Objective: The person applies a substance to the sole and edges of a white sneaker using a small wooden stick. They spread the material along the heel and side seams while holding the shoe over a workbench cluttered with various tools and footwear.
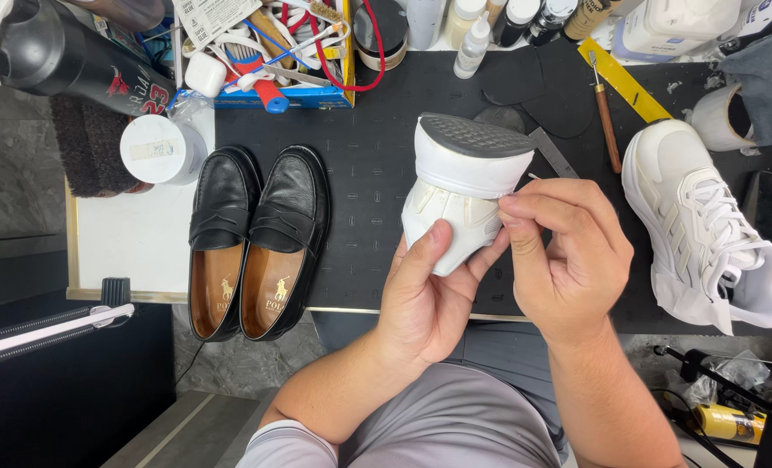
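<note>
The left hand (429, 299) cups 1 white sneaker (459, 186) from below, heel end up, long axis pointing away. The right hand (563, 256), just right of it, pinches something thin against its right edge.

Both hands bare: left hand (425, 303), right hand (563, 260), no gloves, rings or watch visible. Light grey short sleeve (286, 444) on left arm, below the black loafers (256, 238). Grey trousers (490, 407), probably; partly hidden.
</note>
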